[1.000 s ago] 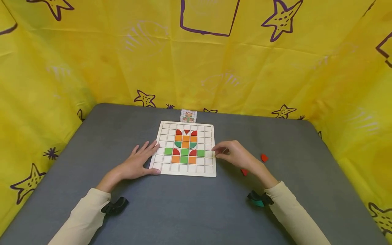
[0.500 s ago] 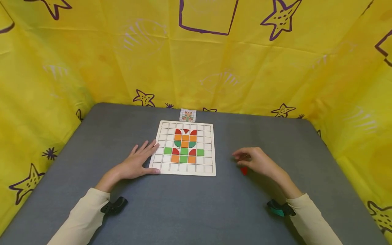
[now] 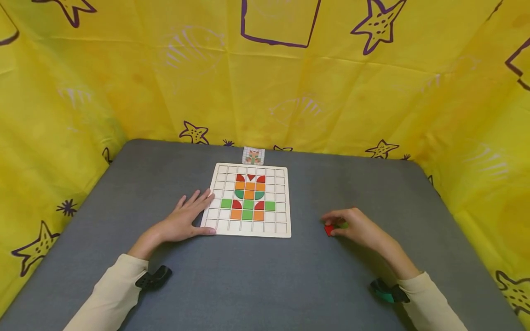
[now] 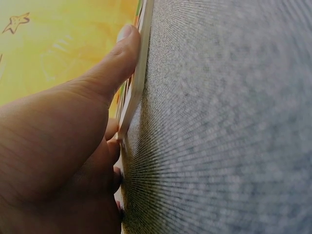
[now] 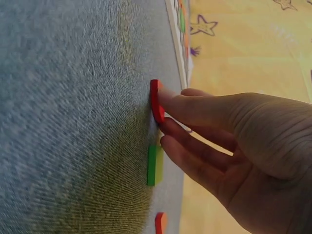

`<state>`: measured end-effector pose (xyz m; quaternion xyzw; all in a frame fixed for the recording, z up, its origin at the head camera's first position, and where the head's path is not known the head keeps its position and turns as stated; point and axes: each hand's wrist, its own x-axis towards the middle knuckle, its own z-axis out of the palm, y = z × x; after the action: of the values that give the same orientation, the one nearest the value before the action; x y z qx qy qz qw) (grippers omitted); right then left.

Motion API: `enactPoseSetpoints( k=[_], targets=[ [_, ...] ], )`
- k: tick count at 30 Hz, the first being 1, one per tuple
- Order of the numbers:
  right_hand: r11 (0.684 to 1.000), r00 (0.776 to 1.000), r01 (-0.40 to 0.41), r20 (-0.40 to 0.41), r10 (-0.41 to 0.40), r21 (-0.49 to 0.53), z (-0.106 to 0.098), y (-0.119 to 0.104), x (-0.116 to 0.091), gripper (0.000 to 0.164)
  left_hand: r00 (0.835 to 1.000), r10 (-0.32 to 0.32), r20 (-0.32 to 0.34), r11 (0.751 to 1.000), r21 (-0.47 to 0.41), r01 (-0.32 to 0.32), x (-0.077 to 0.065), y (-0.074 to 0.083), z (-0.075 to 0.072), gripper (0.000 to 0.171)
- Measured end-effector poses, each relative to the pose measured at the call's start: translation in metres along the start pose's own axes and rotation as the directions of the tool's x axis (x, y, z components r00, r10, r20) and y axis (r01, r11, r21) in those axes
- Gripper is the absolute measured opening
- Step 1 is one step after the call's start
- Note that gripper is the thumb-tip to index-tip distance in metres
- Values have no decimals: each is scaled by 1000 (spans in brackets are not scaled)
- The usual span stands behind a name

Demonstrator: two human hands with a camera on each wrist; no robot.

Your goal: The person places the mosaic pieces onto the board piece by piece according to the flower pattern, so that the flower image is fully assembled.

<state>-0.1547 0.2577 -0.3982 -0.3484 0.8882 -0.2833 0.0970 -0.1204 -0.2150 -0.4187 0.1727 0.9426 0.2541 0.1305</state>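
In the head view, my left hand [image 3: 182,224] rests with spread, straight fingers on the left edge of the white gridded board [image 3: 279,188]; the thumb lies at its near-left corner. Red, orange and green tiles [image 3: 249,186] form a flower-like pattern on the board. Right of the board, my right hand [image 3: 358,228] pinches a red tile [image 3: 329,230] at table level between thumb and fingers. The right wrist view shows a curved side on this red tile [image 5: 155,102]. Just beside it lies a green tile [image 5: 154,165], mostly hidden by the hand in the head view.
A small pattern card [image 3: 253,156] stands behind the board, by the yellow curtain [image 3: 265,82]. Another red tile [image 5: 160,223] lies farther along the grey table [image 3: 248,280] in the right wrist view. Both wrists wear black bands.
My right hand has moved from the board's right edge rightward and down to the red tile, and its fingers have come together on it. The left hand has stayed put.
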Motion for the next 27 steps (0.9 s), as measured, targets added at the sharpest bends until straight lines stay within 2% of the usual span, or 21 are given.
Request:
enactPoseSetpoints(
  k=[15, 21, 27],
  targets=[
    [999, 997, 26, -78, -23, 26, 3, 2, 2, 33, 1000, 1, -3, 1000, -4, -1, 1, -4, 3, 105],
    [999, 998, 33, -59, -32, 29, 1, -3, 9, 30, 1000, -1, -2, 1000, -4, 1, 1, -2, 3, 105],
    [996, 992, 78, -106, -73, 41, 5, -9, 22, 30, 1000, -1, 4, 1000, -8, 1, 1, -1, 1, 104]
  ],
)
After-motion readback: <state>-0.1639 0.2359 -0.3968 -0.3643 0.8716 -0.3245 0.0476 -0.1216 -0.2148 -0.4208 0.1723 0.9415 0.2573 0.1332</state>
